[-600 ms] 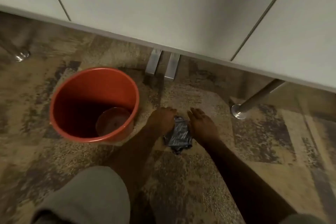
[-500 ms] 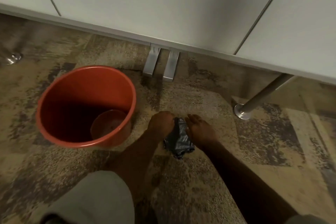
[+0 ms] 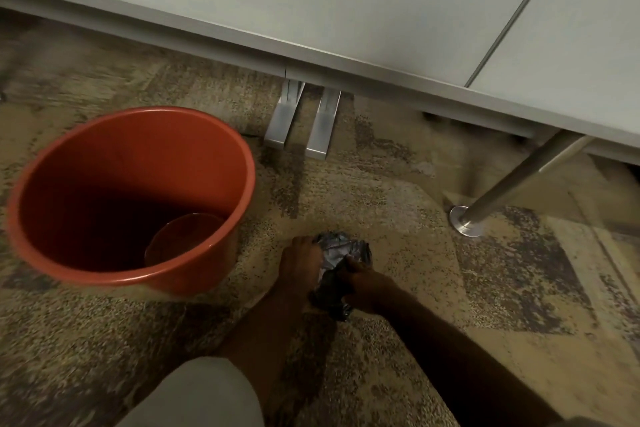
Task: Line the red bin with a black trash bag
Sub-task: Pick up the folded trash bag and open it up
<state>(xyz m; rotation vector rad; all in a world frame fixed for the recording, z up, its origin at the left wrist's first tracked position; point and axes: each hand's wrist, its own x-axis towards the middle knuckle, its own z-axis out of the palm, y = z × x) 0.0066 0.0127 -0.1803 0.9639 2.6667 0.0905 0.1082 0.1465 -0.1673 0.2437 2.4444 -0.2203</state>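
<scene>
The red bin [image 3: 104,274] stands upright on the carpet at the left, open and with nothing inside. Just right of it a crumpled black trash bag [image 3: 337,255] is bunched between both hands, low over the floor. My left hand [image 3: 299,262] grips the bag's left side. My right hand [image 3: 367,282] pinches its right lower part. The bag is still wadded into a small bundle, and the part under my fingers is hidden.
A white table edge [image 3: 311,55] runs across the top, with two flat metal feet [image 3: 298,128] under it and a slanted metal leg [image 3: 498,198] with a round foot at the right. My grey-clad knee [image 3: 204,395] fills the bottom. Patterned carpet lies all around.
Both hands have closed on the bag and drawn it a little toward me off the floor. The view has moved closer, so the bin looks larger.
</scene>
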